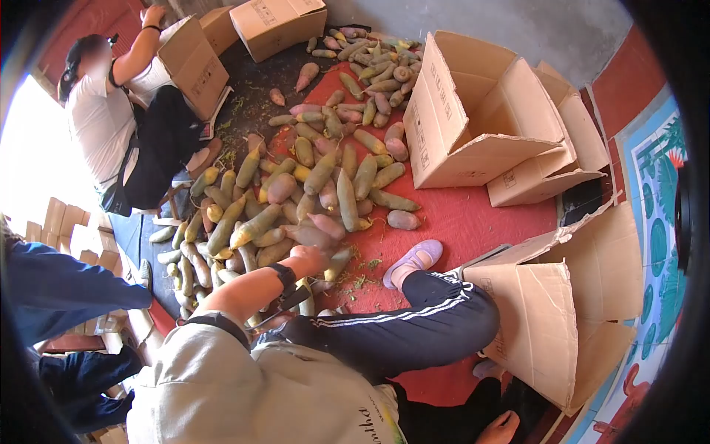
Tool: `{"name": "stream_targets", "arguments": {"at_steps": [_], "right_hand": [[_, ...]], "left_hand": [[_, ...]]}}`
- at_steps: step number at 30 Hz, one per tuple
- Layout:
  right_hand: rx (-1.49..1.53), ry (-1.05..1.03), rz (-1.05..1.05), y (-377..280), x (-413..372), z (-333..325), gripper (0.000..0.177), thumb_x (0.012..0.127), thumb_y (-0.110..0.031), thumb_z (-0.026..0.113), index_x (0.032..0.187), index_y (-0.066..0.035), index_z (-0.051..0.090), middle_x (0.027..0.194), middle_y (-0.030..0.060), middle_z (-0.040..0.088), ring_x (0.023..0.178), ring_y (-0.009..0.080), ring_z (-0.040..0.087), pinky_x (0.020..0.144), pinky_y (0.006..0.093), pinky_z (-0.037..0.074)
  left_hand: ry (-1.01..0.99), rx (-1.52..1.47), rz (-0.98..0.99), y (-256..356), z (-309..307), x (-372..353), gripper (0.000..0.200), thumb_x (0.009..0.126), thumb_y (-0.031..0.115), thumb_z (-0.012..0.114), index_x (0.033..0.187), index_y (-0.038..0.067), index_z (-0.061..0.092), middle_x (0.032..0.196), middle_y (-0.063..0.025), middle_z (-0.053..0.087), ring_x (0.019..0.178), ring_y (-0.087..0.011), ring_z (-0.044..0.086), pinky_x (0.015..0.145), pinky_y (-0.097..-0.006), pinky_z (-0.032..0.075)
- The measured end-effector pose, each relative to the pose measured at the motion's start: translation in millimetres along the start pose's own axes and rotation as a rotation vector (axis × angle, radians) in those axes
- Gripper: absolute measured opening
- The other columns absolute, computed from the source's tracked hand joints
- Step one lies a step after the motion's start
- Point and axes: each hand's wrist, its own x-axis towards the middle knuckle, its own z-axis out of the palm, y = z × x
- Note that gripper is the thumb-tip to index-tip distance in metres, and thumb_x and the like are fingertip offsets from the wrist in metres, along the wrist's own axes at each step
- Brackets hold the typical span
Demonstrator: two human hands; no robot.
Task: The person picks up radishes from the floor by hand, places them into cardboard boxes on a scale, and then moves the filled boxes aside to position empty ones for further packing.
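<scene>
A spread-out heap of long green and pinkish radishes (318,174) lies on the red and dark floor. My left hand (309,259), with black bands at the wrist and elbow, reaches into the near side of it. Its fingers are curled over a radish (339,263) whose pale green end sticks out to the right. At the lower right edge, by my dark trouser leg, a partly cut-off patch of skin seems to be my right hand (499,429). Its fingers cannot be made out.
Open cardboard boxes (444,118) stand at the upper right, and another open box (532,318) is close on my right. A co-worker (103,140) sits at the upper left, handling a box (194,66). Another person's blue-clothed limb (74,285) shows at left.
</scene>
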Motion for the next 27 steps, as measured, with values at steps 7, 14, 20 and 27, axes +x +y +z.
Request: {"name": "stream_targets", "arguments": {"at_steps": [7, 14, 20, 27], "right_hand": [[0.023, 0.024, 0.013, 4.5, -6.6, -1.3, 0.025, 0.088, -0.022, 0.048, 0.085, -0.002, 0.062, 0.082, 0.0124, 0.062, 0.065, 0.0277, 0.06, 0.055, 0.0361, 0.048], [0.059, 0.073, 0.017, 4.4, -7.0, -4.0, 0.024, 0.088, -0.022, 0.049, 0.086, -0.001, 0.062, 0.083, 0.0131, 0.062, 0.067, 0.0277, 0.06, 0.057, 0.0351, 0.049], [0.041, 0.108, 0.021, 11.4, -12.7, -0.9, 0.023, 0.087, -0.021, 0.051, 0.084, -0.001, 0.062, 0.081, 0.0113, 0.063, 0.067, 0.0255, 0.061, 0.058, 0.0329, 0.05], [0.046, 0.182, -0.012, 14.7, -18.0, -0.3, 0.019, 0.085, -0.017, 0.055, 0.084, 0.0, 0.061, 0.08, 0.0118, 0.063, 0.067, 0.0244, 0.061, 0.059, 0.0323, 0.05]], "left_hand": [[0.086, -0.134, -0.111, 4.1, -15.5, -6.1, 0.054, 0.081, 0.046, 0.047, 0.11, 0.001, 0.051, 0.102, -0.0167, 0.061, 0.095, -0.0272, 0.059, 0.079, -0.0377, 0.046], [0.178, -0.277, 0.089, 9.1, -39.3, -22.1, 0.059, 0.079, 0.05, 0.047, 0.108, -0.002, 0.049, 0.101, -0.0231, 0.058, 0.093, -0.0367, 0.057, 0.08, -0.0422, 0.044], [0.53, -0.188, 0.262, 18.4, -37.6, -0.5, 0.025, 0.077, 0.02, 0.054, 0.095, 0.004, 0.06, 0.092, -0.0227, 0.06, 0.089, -0.0322, 0.06, 0.078, -0.0417, 0.047], [0.352, -0.416, -0.144, -13.1, -38.6, 9.7, 0.044, 0.084, 0.04, 0.049, 0.108, 0.003, 0.05, 0.104, -0.0179, 0.058, 0.095, -0.0347, 0.055, 0.079, -0.0432, 0.044]]}}
